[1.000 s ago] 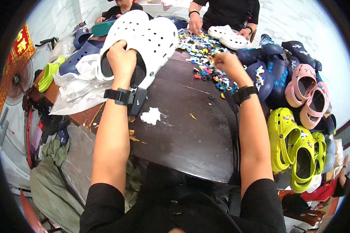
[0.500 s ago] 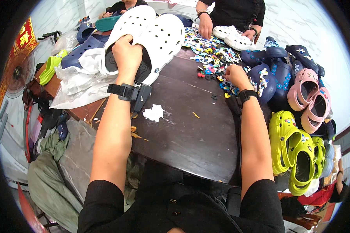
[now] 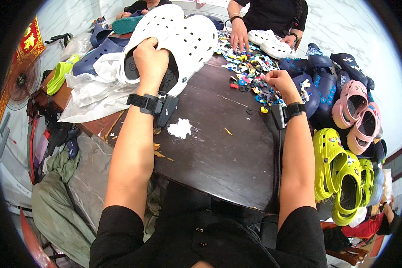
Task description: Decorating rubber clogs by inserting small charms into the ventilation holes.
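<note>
My left hand (image 3: 150, 62) grips a pair of white clogs (image 3: 194, 44) with holes in their uppers, its fingers inside the opening of the left one. The pair is held up over the far left of the table, toes pointing away. My right hand (image 3: 283, 83) is at the near right edge of a pile of small colourful shoe charms (image 3: 250, 64). Thumb and forefinger are pinched together, with a small pinkish spot at their tips; whether it is held or lies in the pile, I cannot tell.
Dark blue clogs (image 3: 324, 87), pink clogs (image 3: 350, 105) and lime-green clogs (image 3: 328, 158) crowd the right side. White plastic wrapping (image 3: 94, 100) and a blue clog (image 3: 98, 58) lie at left. Across the dark table (image 3: 219, 152), a co-worker's hand (image 3: 240, 35) touches the charms beside white clogs (image 3: 272, 43).
My right hand has drawn up from the charms, and its pinched fingertips now show. The white clogs in my left hand have shifted slightly right. The co-worker's hand has spread over the pile.
</note>
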Demonstrator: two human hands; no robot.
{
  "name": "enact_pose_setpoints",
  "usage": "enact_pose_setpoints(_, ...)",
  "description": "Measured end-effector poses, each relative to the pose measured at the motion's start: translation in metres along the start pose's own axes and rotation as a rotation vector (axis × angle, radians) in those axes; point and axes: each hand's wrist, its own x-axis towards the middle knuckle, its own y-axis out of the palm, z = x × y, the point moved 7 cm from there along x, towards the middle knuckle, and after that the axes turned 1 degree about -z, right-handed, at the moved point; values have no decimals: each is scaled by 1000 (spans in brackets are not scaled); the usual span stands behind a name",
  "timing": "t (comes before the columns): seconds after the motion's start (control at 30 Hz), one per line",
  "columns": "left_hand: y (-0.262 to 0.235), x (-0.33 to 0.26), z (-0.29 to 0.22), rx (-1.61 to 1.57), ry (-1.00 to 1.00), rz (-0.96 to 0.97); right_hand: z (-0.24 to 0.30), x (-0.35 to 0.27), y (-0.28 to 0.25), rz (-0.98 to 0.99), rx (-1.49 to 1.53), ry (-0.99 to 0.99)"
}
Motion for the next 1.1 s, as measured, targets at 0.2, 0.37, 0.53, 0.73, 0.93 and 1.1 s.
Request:
enact_pose_setpoints(0.2, 2, 0, -2, -31, 10, -2, 0, 1, 0, 41, 223, 4)
enact_pose_setpoints(0.37, 2, -1, 0, -46, 8, -5, 0, 0, 3, 64, 296, 40)
enact_pose_setpoints(0.53, 2, 0, 1, -3, 16, 3, -2, 3, 2, 85, 254, 1)
enact_pose_setpoints(0.73, 3, 1, 2, 19, 49, -5, -7, 6, -7, -18, -245, -118)
enact_pose_setpoints(0.93, 4, 0, 0, -27, -10, 27, 17, -11, -20, -1, -698, -173)
enact_pose_setpoints(1.1, 2, 0, 2, -37, 18, -10, 89, -42, -59, -109, -777, -368)
